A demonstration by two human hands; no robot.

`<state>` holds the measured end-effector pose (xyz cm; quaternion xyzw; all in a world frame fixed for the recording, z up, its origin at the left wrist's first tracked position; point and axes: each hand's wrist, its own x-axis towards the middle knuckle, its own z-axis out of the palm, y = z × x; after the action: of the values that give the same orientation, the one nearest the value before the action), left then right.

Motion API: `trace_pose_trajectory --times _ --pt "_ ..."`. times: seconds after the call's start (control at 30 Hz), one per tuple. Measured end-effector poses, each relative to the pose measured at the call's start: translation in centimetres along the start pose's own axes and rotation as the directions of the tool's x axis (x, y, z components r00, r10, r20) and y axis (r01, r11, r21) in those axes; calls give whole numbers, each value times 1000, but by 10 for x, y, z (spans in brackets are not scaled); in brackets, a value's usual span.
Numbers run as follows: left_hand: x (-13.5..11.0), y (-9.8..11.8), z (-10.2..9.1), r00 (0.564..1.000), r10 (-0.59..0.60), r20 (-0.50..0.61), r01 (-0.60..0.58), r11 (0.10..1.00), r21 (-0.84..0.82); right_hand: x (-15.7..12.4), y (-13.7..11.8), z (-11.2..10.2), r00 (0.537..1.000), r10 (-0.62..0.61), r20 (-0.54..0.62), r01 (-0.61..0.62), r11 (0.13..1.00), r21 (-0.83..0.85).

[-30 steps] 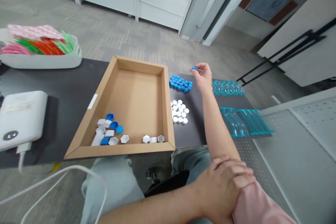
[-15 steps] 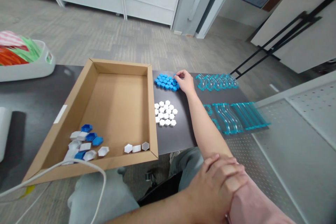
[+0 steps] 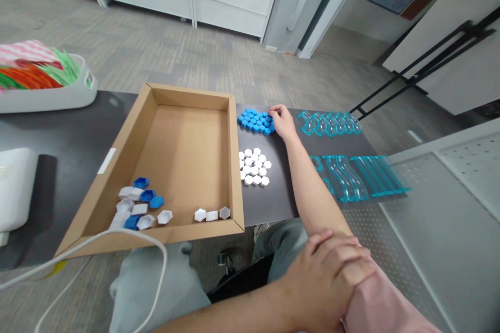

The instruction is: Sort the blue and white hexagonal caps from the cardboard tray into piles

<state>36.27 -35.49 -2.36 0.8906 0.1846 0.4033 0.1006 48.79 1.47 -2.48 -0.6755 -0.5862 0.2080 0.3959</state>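
My right hand (image 3: 283, 120) reaches to the right edge of a tight group of blue hexagonal pieces (image 3: 255, 121) on the dark table. Its fingers are curled together against the outermost pieces; whether one is pinched between them is hidden. Nearer to me lies a group of white hexagonal pieces (image 3: 255, 167). My left hand (image 3: 328, 270) is wrapped round my right forearm (image 3: 318, 203), close to the pink sleeve. Left of both groups, a shallow cardboard box (image 3: 237, 166) holds loose blue and white hexagonal pieces along its near side.
Clear teal curved pieces (image 3: 330, 124) stand in a row at the right, with long teal tubes (image 3: 378, 176) in front. A white basket (image 3: 58, 99) of colourful items sits far left. Below it is a white object (image 3: 15, 187). A white cable (image 3: 160, 255) crosses the box's near corner.
The view has shifted slightly, so the table and its things appear further right. My right hand stays by the blue group's right edge; my left hand still grips the forearm.
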Motion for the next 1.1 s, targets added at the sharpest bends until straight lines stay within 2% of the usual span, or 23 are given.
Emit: trace_pose_trajectory --times 0.1,0.2,0.33,0.57,0.67,0.93,1.1 --pt "1 -1 -6 1000 10 8 -10 999 43 5 4 5 1000 22 -6 -21 988 152" --pt "1 -2 -7 1000 17 -5 -16 997 71 6 4 11 999 6 47 -20 955 297" --pt "1 -3 -3 999 24 -30 -22 998 54 4 2 17 993 -28 117 -19 926 376" --pt "3 -3 -1 997 15 -81 -11 999 48 1 1 17 981 -77 177 14 943 331" --pt "2 -2 -1 998 6 -69 -2 998 58 1 0 18 979 -94 182 33 949 313" --pt "1 -5 5 997 51 -55 -47 997 68 -9 -17 9 981 -194 -12 192 957 216" --pt "3 -3 11 998 33 -61 -27 995 95 -24 -36 7 932 -363 -2 359 919 162"
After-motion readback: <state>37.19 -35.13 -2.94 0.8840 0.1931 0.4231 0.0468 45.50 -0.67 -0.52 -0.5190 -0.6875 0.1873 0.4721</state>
